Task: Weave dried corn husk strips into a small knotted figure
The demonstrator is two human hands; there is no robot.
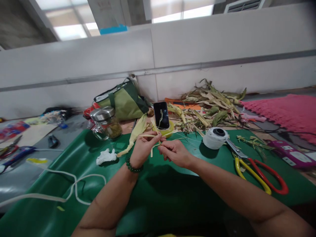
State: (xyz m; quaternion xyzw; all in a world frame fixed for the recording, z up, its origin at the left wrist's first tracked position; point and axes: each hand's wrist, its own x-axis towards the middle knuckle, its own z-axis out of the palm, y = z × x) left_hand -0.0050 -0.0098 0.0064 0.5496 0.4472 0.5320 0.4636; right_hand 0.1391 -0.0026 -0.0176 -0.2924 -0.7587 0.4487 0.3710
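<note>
Your left hand (142, 149) and right hand (176, 153) meet in front of the phone (157, 111), each grip pinched closed on pale husk strips (155, 126) above the bench (197, 197). Their long axes splay: one points left, one up and away, another down toward you. Glossy green covers the bench; behind stands a pale panelled wall (98, 59) below bright windows (182, 10).

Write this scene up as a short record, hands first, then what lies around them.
Left hand: pinching pale strips
Right hand: closed on the same strips, close beside the left
Worn: green beaded bracelet on the left
Surface: green mat
Left side: lidded glass jar, crumpled white wad
Right side: white roll, yellow-and-red-handled scissors
Beyond: upright dark phone, green bag, heap of husks
</note>
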